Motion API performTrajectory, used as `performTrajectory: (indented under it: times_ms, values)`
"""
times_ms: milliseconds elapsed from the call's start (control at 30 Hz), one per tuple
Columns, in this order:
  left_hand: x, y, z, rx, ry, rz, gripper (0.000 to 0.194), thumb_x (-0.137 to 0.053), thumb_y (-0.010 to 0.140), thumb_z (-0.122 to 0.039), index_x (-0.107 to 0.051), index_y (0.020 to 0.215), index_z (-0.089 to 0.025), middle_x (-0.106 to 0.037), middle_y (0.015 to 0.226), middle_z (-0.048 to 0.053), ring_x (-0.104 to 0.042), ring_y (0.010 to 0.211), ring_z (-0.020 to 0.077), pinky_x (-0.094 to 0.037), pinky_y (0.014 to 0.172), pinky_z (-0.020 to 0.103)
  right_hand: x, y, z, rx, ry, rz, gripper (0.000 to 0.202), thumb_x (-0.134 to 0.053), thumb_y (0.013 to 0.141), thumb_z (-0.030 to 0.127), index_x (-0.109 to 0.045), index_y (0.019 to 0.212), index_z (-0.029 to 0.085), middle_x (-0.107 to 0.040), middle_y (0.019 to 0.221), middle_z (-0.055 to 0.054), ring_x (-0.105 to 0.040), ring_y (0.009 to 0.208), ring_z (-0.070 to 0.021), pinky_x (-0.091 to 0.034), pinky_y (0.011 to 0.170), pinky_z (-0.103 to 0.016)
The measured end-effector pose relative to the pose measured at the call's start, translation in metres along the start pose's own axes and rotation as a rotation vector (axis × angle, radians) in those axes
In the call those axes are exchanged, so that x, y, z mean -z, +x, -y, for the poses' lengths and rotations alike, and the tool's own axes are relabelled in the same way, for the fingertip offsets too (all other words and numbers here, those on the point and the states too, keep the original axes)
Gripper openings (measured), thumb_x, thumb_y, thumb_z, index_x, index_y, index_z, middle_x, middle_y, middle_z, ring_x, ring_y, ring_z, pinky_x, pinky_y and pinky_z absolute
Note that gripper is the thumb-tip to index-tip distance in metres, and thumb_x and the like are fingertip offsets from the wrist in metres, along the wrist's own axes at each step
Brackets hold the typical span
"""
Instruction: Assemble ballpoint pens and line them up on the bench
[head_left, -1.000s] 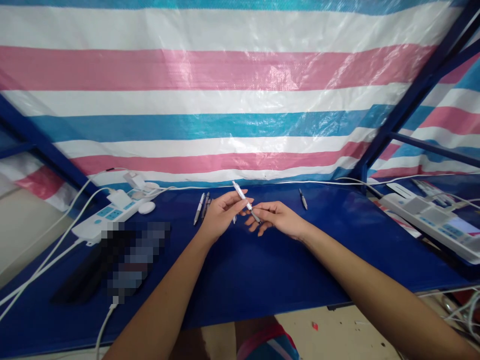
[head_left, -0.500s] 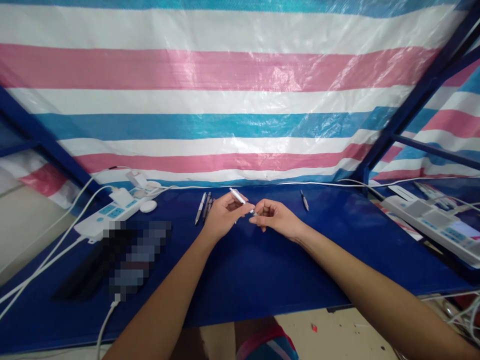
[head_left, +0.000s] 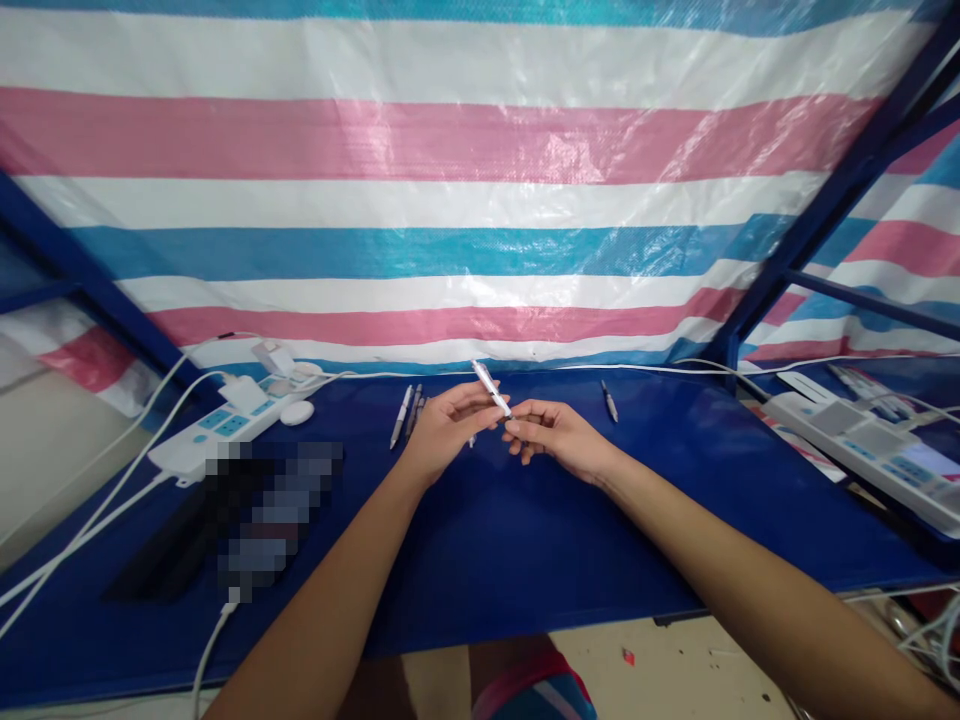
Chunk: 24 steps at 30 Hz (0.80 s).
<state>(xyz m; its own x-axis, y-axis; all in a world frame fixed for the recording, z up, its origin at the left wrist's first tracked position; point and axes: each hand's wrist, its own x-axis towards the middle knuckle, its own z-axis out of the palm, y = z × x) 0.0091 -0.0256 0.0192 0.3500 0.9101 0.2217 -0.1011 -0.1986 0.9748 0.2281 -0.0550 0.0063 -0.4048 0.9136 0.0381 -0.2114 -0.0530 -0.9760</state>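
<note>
A white and silver pen (head_left: 489,384) slants up and to the left between my two hands, above the blue tabletop. The fingers and thumb of my left hand (head_left: 452,430) are closed around its middle. My right hand (head_left: 553,436) pinches the pen's lower tip between thumb and forefinger. A small pale piece (head_left: 472,441) shows just under my left fingers; I cannot make out what it is. Left of my left hand lie several pens, among them a white one (head_left: 401,417). A single dark pen (head_left: 609,402) lies beyond my right hand.
A white power strip (head_left: 217,430) with plugs and cables runs along the left side, near a blurred dark device (head_left: 277,525). Another white power strip (head_left: 870,455) sits at the right. Behind the blue table (head_left: 525,560) hangs a striped plastic sheet (head_left: 480,200).
The pen has tilted more upright, and its lower end now meets my right fingertips. My right hand has shifted slightly; the gap near the pen's tip has closed.
</note>
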Motion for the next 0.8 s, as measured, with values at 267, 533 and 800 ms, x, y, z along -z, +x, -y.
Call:
performTrajectory:
  times_ms: [267, 533, 800]
  values:
    - [0.001, -0.0004, 0.0012, 0.024, 0.053, 0.005, 0.05, -0.088, 0.084, -0.042, -0.079, 0.129, -0.024, -0.081, 0.112, 0.01, -0.075, 0.094, 0.0222, -0.057, 0.079, 0.033, -0.0018, -0.0011, 0.0025, -0.035, 0.016, 0.006, 0.039, -0.094, 0.082, 0.046, -0.078, 0.107, 0.02, -0.08, 0.098, -0.006, -0.074, 0.077, -0.016, -0.061, 0.068, -0.027]
    - [-0.0027, -0.0021, -0.0037, 0.042, 0.072, 0.012, 0.034, -0.088, 0.084, -0.045, -0.082, 0.106, -0.02, -0.081, 0.106, 0.01, -0.072, 0.087, 0.0198, -0.055, 0.077, 0.032, -0.002, -0.0013, 0.001, -0.039, -0.032, 0.054, 0.037, -0.091, 0.086, 0.049, -0.078, 0.104, 0.021, -0.079, 0.094, -0.005, -0.073, 0.074, -0.0152, -0.059, 0.068, -0.028]
    - [-0.0042, 0.0009, 0.0005, 0.002, 0.052, -0.117, 0.036, -0.092, 0.079, -0.046, -0.077, 0.099, -0.021, -0.078, 0.092, 0.005, -0.07, 0.079, 0.0183, -0.054, 0.072, 0.031, -0.0046, 0.0009, -0.0029, 0.006, -0.101, 0.025, 0.036, -0.092, 0.083, 0.047, -0.077, 0.101, 0.02, -0.079, 0.087, -0.004, -0.073, 0.072, -0.0161, -0.059, 0.065, -0.028]
